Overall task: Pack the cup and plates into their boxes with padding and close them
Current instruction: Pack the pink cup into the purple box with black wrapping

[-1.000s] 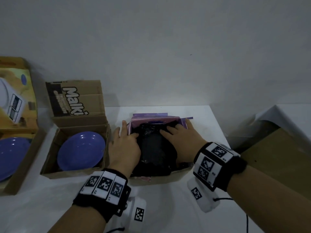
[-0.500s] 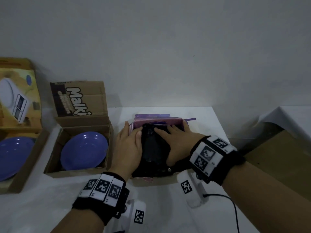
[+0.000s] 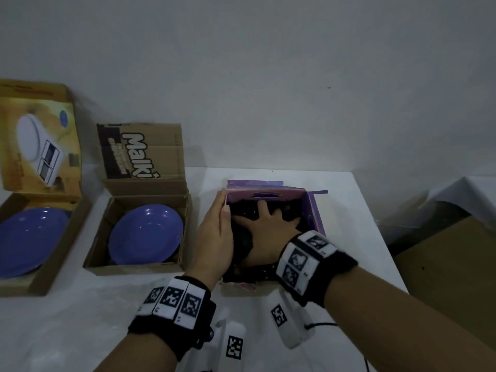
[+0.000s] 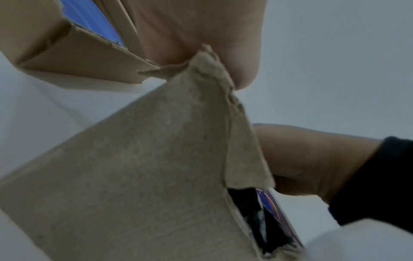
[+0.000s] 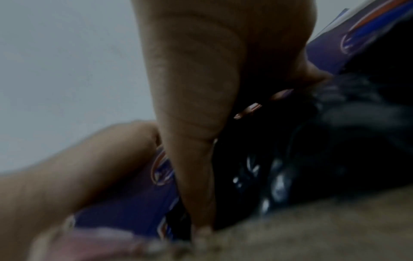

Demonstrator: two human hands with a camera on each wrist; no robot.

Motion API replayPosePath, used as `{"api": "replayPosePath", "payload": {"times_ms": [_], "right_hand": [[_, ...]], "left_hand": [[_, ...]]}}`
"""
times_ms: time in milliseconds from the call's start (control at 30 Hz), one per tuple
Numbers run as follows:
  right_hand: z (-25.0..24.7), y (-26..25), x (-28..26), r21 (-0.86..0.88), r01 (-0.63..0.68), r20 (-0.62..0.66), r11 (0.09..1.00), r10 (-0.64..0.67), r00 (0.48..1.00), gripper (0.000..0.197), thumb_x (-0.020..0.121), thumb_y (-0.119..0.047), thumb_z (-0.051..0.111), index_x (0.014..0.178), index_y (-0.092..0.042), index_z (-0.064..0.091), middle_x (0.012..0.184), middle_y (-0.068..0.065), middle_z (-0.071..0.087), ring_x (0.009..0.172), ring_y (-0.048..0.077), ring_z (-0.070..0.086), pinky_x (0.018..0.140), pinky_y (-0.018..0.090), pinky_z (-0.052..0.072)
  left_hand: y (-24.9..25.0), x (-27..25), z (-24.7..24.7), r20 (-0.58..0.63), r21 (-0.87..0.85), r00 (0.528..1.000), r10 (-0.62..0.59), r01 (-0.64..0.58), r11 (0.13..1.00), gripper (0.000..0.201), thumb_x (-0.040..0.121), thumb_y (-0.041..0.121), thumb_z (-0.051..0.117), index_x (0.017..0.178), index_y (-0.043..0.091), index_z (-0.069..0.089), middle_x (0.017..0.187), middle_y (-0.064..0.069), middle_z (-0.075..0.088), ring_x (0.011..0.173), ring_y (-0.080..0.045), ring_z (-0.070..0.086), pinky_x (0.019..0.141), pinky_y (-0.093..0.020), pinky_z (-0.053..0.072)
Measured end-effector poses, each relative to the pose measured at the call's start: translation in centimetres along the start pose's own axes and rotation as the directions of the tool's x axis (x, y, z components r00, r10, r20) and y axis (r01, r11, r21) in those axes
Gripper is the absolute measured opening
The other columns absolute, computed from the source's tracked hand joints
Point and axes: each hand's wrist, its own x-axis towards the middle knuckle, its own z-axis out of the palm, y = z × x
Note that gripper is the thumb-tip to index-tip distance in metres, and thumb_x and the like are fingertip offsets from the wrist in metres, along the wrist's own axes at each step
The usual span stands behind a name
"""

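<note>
Since a second ago the right hand (image 3: pixel 268 237) has slid leftward across the black padding (image 3: pixel 241 241) toward the middle of the purple box (image 3: pixel 312 210), while the left hand (image 3: pixel 216 234) has shifted from lying on the padding to the box's left wall. The right hand's fingers (image 3: pixel 261 208) are spread nearly flat and press down on the padding, gripping nothing. The left hand's fingers lie straight and together along the outside of the left wall, the thumb (image 3: pixel 225 210) hooked over its rim; the left wrist view shows the palm against the box's torn grey cardboard corner (image 4: pixel 156 159). The cup cannot be made out; black padding fills the box at centre frame. Left of it on the white counter (image 3: pixel 80 318), a brown carton (image 3: pixel 139 267) holds a blue plate (image 3: pixel 146 234), its raised flap printed "Malki", the smaller line beneath unreadable. At the far left a yellow box (image 3: pixel 40 146), picturing a white kitchen scale, holds a second blue plate (image 3: pixel 29 240), cut off by the frame edge. The right wrist view is blurred, showing only dark padding and purple printed card.
</note>
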Motion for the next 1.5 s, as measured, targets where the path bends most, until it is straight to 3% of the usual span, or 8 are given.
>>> {"api": "replayPosePath", "payload": {"times_ms": [267,333,433,567,733,833,1100,1500], "right_hand": [[-0.5,-1.4,0.6,-0.013,-0.041,0.026,0.999,0.041,0.999,0.092,0.062,-0.061,0.072,0.138,-0.046,0.022,0.146,0.01,0.012,0.132,0.046,0.021,0.1,0.077,0.011],[-2.1,0.7,-0.4,0.208,0.052,0.086,0.977,-0.071,0.994,0.111,0.058,-0.057,0.079,0.142,-0.047,0.008,0.148,0.008,0.016,0.134,0.037,0.025,0.107,0.064,0.022],[-4.9,4.7,-2.7,0.462,0.189,-0.06,0.866,-0.182,0.981,0.11,0.064,-0.04,0.083,0.146,-0.041,0.01,0.144,0.004,0.035,0.129,0.022,0.04,0.107,0.036,0.036],[-4.4,9.7,-4.4,0.455,-0.032,-0.336,0.89,0.205,0.919,0.065,0.083,-0.036,0.068,0.138,-0.026,0.035,0.133,0.006,0.043,0.113,0.026,0.052,0.091,0.031,0.041],[-0.1,12.1,-4.3,0.865,-0.142,-0.053,0.481,0.368,0.928,0.066,0.083,-0.021,0.071,0.14,-0.019,0.037,0.116,0.01,0.058,0.1,0.026,0.06,0.078,0.032,0.052],[0.8,12.8,-3.6,0.911,-0.122,-0.048,0.394,0.396,0.917,0.069,0.079,-0.025,0.074,0.139,-0.019,0.04,0.116,0.008,0.061,0.101,0.024,0.061,0.078,0.033,0.052],[1.3,13.0,-3.2,0.937,-0.12,-0.018,0.328,0.387,0.922,0.059,0.08,-0.026,0.073,0.133,-0.021,0.047,0.126,0.008,0.057,0.106,0.025,0.06,0.066,0.027,0.05],[1.4,12.7,-3.2,0.932,-0.12,-0.028,0.343,0.397,0.917,0.058,0.08,-0.028,0.072,0.132,-0.022,0.047,0.124,0.009,0.058,0.107,0.025,0.059,0.088,0.039,0.052]], "left_hand": [[0.2,0.0,-0.3,-0.007,0.06,0.998,0.06,-0.06,0.996,0.043,0.102,0.026,0.03,0.145,0.027,0.035,0.133,0.023,0.039,0.119,0.013,0.033,0.087,0.01,0.02],[0.1,0.1,-0.3,0.016,0.122,0.995,0.101,-0.102,0.987,0.043,0.102,0.028,0.033,0.145,0.027,0.034,0.138,0.019,0.039,0.125,0.006,0.034,0.096,0.005,0.02],[-0.1,0.2,-0.4,0.032,0.494,0.989,0.145,-0.142,0.858,0.056,0.098,0.046,0.03,0.147,0.022,0.026,0.154,0.0,0.028,0.142,-0.018,0.022,0.117,-0.029,0.017],[2.6,-0.3,1.3,0.152,0.657,0.926,0.345,-0.356,0.665,0.062,0.089,0.054,0.038,0.141,0.019,0.04,0.15,-0.003,0.036,0.138,-0.022,0.03,0.114,-0.04,0.023],[5.1,-1.1,6.5,0.396,0.735,0.906,-0.15,-0.214,0.643,0.09,0.075,0.074,0.044,0.148,0.034,0.012,0.159,-0.003,0.002,0.145,-0.03,-0.003,0.115,-0.057,0.005],[4.8,-0.3,7.0,0.413,0.755,0.869,-0.273,-0.158,0.636,0.096,0.071,0.074,0.051,0.148,0.037,0.007,0.159,-0.002,-0.008,0.144,-0.035,-0.013,0.109,-0.069,0.005],[4.2,-0.7,8.0,0.381,0.815,0.879,-0.286,-0.173,0.553,0.099,0.069,0.071,0.056,0.146,0.038,0.003,0.157,0.0,-0.013,0.14,-0.04,-0.022,0.102,-0.076,0.003],[4.0,-1.3,8.3,0.403,0.833,0.906,-0.132,-0.303,0.462,0.089,0.074,0.068,0.054,0.144,0.037,0.008,0.157,-0.004,-0.005,0.143,-0.034,-0.014,0.102,-0.075,-0.002]]}}
